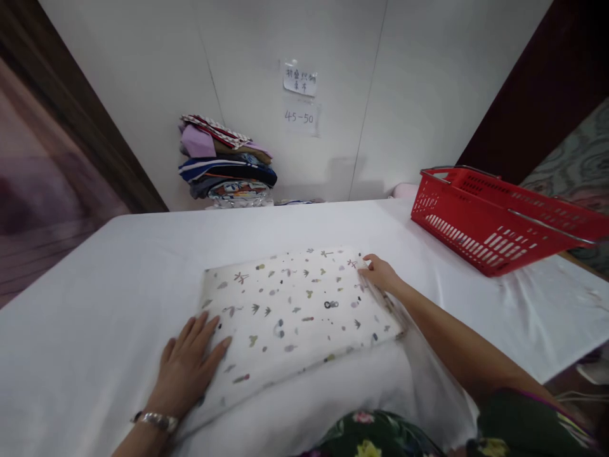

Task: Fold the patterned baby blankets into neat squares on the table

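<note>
A white cloth with small printed plants and shapes lies folded into a flat rectangle in front of me. My left hand rests palm down on its left edge, fingers spread. At the far right corner, my right hand has its thumb and fingers closed on the cloth's edge. Layers of the fold show along the right side, near the right forearm.
The cloth lies on a table with a white cover. A red plastic basket with metal handles stands at the right. At the back left is a stack of folded fabrics, against a wall with handwritten paper notes.
</note>
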Demonstrator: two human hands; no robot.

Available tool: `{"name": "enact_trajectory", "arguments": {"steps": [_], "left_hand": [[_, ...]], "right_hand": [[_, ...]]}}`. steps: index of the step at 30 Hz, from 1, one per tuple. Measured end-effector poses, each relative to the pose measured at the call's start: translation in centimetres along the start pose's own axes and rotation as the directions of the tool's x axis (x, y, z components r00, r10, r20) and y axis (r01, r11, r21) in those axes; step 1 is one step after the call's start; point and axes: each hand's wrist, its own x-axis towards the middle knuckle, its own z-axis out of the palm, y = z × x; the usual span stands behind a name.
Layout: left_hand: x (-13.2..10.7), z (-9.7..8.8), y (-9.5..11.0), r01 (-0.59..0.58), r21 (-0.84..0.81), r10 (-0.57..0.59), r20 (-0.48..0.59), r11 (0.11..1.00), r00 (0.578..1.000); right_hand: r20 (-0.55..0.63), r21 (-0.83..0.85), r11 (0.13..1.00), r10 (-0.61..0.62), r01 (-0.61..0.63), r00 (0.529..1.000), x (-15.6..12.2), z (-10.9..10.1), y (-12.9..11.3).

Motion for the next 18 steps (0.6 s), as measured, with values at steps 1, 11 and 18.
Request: {"name": "enact_trajectory", "arguments": {"steps": [1, 11, 18], "left_hand": [[0.0, 0.0, 0.0, -0.004, -0.002, 0.004, -0.002, 1.000, 1.000], [0.2, 0.2, -0.1, -0.009, -0.030, 0.009, -0.018, 0.999, 1.000], [0.5, -0.6, -0.5, -0.011, -0.155, 0.008, -0.017, 0.988, 1.000]], "right_hand": [[0.012, -0.004, 1.000, -0.012, 0.012, 1.000, -0.9, -0.1, 0.1], [-0.042, -0.095, 0.995, -0.002, -0.002, 0.999, -3.1, 0.0, 1.2], [-0.022, -0.037, 0.999, 0.014, -0.014, 1.000, -6.6, -1.7, 1.0]]}}
